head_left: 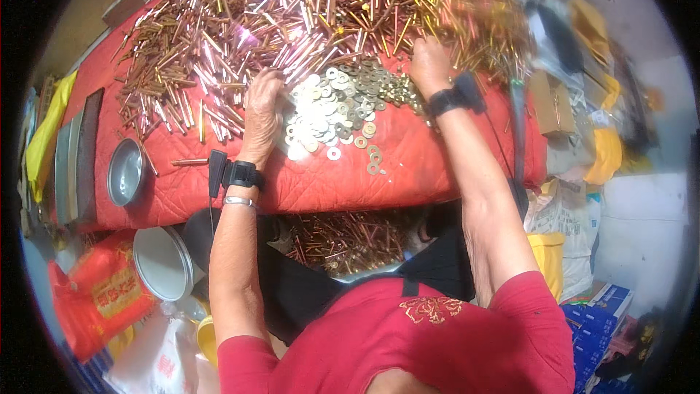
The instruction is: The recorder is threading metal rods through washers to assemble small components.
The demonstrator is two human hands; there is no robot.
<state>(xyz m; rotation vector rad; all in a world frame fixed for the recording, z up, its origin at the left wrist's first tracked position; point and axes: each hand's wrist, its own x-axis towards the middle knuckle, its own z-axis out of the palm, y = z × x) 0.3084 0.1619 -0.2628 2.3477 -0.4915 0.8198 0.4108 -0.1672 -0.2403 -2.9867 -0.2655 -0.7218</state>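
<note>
A wide heap of thin copper- and gold-coloured metal rods (pixel 292 11) covers the far half of a red cloth-covered table. In front of it lies a pile of flat silvery washers (pixel 317 113), with small brass-coloured nuts (pixel 402 90) at its right side. My left hand (pixel 264 98) rests at the washers' left edge, beside the rods, its fingers curled together. My right hand (pixel 430 66) is closed at the near edge of the rods, just past the nuts. What either hand holds, if anything, is hidden.
A grey metal bowl (pixel 127 172) and a loose rod (pixel 189 163) lie left on the red cloth (pixel 328 190). More rods (pixel 346 241) fill a container below the table edge, between my legs. A white round lid (pixel 163 263) and red bag (pixel 102 295) stand lower left; a cardboard box (pixel 552 104) stands right.
</note>
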